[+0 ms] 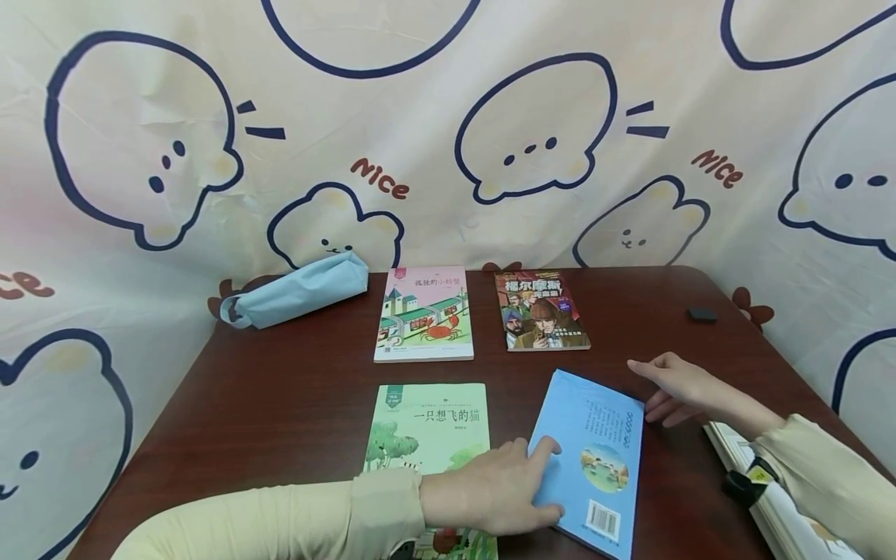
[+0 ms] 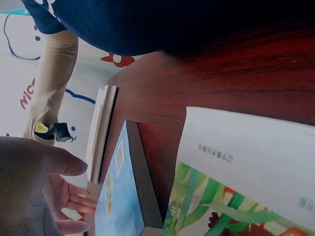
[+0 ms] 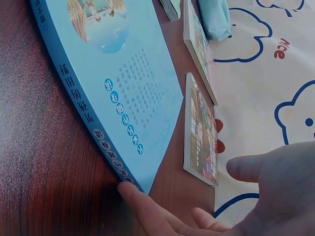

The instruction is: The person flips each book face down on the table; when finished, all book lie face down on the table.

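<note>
A blue book [image 1: 584, 412], its back cover with a barcode facing up, lies slightly turned at the front right of the table. My left hand [image 1: 497, 486] is at its left edge, fingers spread and thumb apart, reaching over a green book [image 1: 437, 420] that it partly hides. At the blue book's upper right corner is my right hand [image 1: 679, 389], palm inward. In the right wrist view one fingertip [image 3: 129, 189] meets the end of the blue spine, while the thumb stands away from it. Neither hand grips anything.
Behind lie a pink book [image 1: 427, 311] and a comic-style book [image 1: 542, 311]. A light blue pouch [image 1: 304, 289] rests at the back left, a small black object [image 1: 701, 315] at the back right. Thick white-paged books [image 1: 742, 459] are partly under the right forearm.
</note>
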Tool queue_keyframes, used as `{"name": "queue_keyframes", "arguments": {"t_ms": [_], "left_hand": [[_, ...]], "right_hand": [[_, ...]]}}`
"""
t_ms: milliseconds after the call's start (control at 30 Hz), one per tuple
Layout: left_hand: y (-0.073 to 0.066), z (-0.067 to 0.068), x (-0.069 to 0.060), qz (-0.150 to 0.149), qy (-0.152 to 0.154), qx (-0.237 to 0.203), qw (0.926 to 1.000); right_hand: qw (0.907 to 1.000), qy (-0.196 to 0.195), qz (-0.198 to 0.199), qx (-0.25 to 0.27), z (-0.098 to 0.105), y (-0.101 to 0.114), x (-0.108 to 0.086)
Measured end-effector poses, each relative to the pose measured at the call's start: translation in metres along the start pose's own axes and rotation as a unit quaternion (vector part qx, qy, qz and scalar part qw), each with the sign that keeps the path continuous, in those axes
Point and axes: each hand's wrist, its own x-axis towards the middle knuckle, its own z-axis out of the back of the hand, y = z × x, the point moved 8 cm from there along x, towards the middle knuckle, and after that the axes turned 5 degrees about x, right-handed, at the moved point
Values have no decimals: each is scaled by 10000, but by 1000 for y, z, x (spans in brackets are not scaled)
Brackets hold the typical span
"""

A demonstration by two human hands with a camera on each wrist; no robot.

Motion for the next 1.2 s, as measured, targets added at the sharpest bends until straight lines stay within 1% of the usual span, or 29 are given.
{"name": "queue_keyframes", "arguments": {"t_ms": [133, 267, 400, 500, 667, 900, 1100, 1200], "left_hand": [[-3, -1, 0, 52, 6, 25, 10000], [-6, -3, 0, 92, 32, 12, 10000], [-9, -5, -1, 72, 73, -114, 9999], [-10, -7, -1, 72, 168, -267, 9995], [-13, -10, 0, 99, 247, -332, 9991], [-20, -12, 1, -38, 340, -419, 9985], [-24, -14, 0, -67, 270, -303, 9992], [-26, -15, -1, -110, 251, -340, 9990]], "right_hand": [[9999, -18, 97, 44, 0, 2, 1], [9999, -59, 103, 57, 0, 2, 2], [9999, -102, 113, 8, 1, 2, 3], [9999, -94, 115, 12, 2, 3, 4], [9999, -87, 115, 38, 1, 4, 5], [9997, -80, 217, -65, -1, 6, 4], [9994, -51, 277, -177, -3, 8, 4], [9993, -56, 314, -184, -3, 9, 5]]}}
